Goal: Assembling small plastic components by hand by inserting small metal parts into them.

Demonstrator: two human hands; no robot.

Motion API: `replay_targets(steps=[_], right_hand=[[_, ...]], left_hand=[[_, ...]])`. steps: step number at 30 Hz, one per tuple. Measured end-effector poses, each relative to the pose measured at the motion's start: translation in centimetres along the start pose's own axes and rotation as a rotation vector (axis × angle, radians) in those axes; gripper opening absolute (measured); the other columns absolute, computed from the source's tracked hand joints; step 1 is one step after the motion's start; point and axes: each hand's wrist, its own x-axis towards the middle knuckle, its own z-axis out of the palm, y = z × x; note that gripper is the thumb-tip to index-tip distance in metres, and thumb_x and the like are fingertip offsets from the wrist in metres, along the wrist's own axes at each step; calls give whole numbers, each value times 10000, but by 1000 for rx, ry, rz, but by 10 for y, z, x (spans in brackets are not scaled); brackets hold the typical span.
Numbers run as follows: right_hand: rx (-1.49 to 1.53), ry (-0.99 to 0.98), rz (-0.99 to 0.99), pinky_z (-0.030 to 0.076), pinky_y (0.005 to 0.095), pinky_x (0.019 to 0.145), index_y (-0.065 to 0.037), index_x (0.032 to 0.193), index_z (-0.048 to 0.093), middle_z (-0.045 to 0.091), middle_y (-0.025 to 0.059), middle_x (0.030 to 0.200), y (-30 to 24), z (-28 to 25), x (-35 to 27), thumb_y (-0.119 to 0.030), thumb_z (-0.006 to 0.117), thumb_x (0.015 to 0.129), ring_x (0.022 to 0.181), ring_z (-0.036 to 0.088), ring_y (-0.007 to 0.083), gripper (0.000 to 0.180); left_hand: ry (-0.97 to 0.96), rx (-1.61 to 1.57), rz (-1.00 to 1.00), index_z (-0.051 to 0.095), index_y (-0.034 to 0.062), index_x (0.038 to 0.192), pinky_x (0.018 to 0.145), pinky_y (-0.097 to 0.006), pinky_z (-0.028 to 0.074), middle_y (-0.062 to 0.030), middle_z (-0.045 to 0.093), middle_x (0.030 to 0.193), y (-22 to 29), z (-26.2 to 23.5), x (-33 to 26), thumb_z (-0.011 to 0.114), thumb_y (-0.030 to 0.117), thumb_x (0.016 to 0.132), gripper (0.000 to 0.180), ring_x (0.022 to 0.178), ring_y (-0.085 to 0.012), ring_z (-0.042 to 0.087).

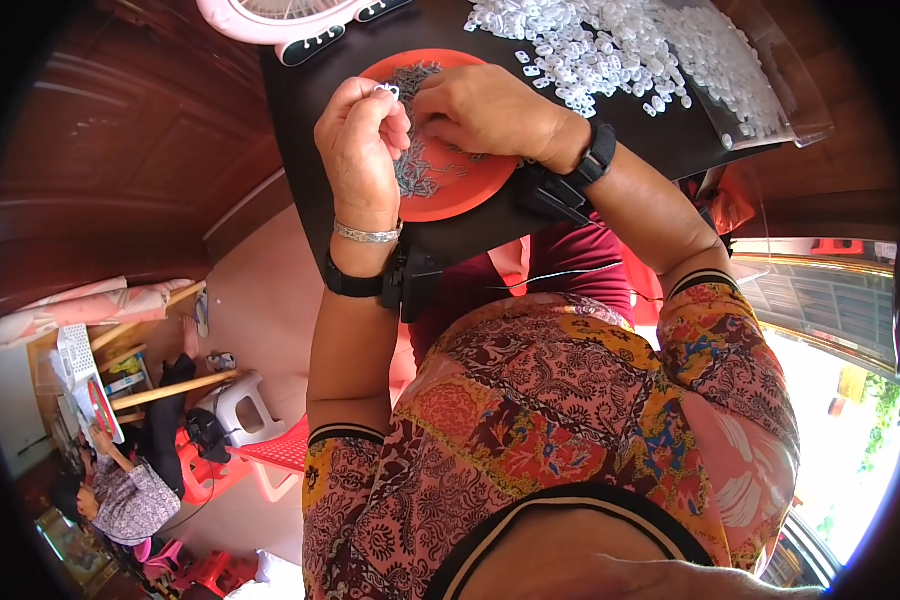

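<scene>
My left hand (pixel 358 150) is closed in a pinch on a small white plastic piece (pixel 388 91) with a hole in it, held above the left rim of a round orange-red plate (pixel 440 208). Small grey screw-like pieces (pixel 417 182) lie heaped and scattered in the plate. My right hand (pixel 500 108) reaches over the plate from the right, its fingers curled down by the grey pieces. Its fingertips are partly hidden, so anything between them cannot be made out. Both wrists wear black straps with dark boxes.
A big heap of white plastic pieces (pixel 610 50) covers the far right of the black table (pixel 305 150), partly in a clear tray (pixel 808 135). A pink-framed fan (pixel 260 25) stands at the far left. Beyond the table on the left, a person (pixel 135 500) sits near red and white stools.
</scene>
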Motion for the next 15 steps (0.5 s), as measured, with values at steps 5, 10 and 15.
replay_targets(steps=[5, 10, 15], right_hand=[[533, 165, 158, 495, 271, 744, -28, 926, 666, 667, 65, 841, 7, -12, -1, -75, 644, 807, 778, 636, 183, 129], [1001, 187, 304, 488, 227, 746, -8, 959, 665, 666, 35, 862, 14, -22, -1, -90, 634, 862, 794, 615, 105, 131], [1299, 165, 372, 482, 193, 688, -24, 954, 651, 659, 16, 846, 11, -26, -1, -133, 620, 891, 735, 595, 60, 130]], left_hand=[[-43, 48, -51, 538, 52, 719, 454, -193, 327, -9, 525, 596, -1, 1, 0, 518, 98, 822, 115, 491, -65, 450], [-173, 142, -72, 544, 53, 773, 473, -178, 336, -3, 539, 653, -5, 3, -3, 524, 116, 856, 106, 534, -46, 457], [-227, 150, -60, 546, 54, 798, 492, -171, 344, 13, 527, 662, -8, 8, -7, 542, 149, 897, 138, 556, -34, 445]])
